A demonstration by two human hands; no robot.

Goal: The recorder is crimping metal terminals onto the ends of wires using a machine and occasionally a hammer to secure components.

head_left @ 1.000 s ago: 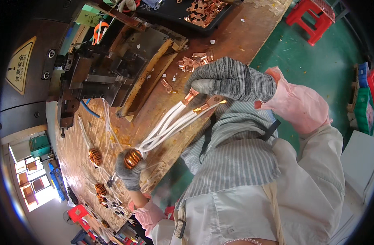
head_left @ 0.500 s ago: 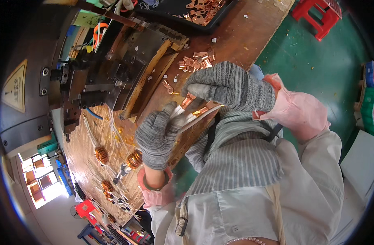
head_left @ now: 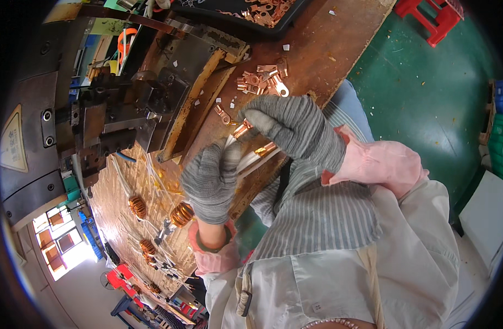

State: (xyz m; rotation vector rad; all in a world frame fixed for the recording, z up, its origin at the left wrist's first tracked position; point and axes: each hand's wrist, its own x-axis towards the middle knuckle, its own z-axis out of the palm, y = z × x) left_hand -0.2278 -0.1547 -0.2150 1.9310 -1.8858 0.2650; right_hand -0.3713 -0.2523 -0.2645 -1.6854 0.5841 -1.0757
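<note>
In a grey knitted glove, my left hand (head_left: 212, 178) is closed round a white-sleeved wire (head_left: 230, 141). My right hand (head_left: 298, 127), gloved alike, pinches the copper cable lug (head_left: 242, 129) at that wire's end. A second white-sleeved lead (head_left: 250, 160) with a copper-coloured end (head_left: 265, 149) passes below the right hand, beside the left fingers; whether either hand grips it is hidden. One loose copper lug (head_left: 223, 114) lies on the bench just beyond the fingertips. A small pile of copper lugs (head_left: 262, 81) lies farther off.
A dark metal press (head_left: 130, 109) stands at the left, close to my hands. Behind lies a black tray (head_left: 287, 30) of copper lugs. Copper-wound coils (head_left: 181, 214) with white leads cover the board at lower left. A red stool (head_left: 427, 16) stands on the green floor (head_left: 410, 88).
My right hand has shifted slightly left and down, its wrist lower. The lug between its fingers has moved left a little with the wire. My left hand stays closed in nearly the same place.
</note>
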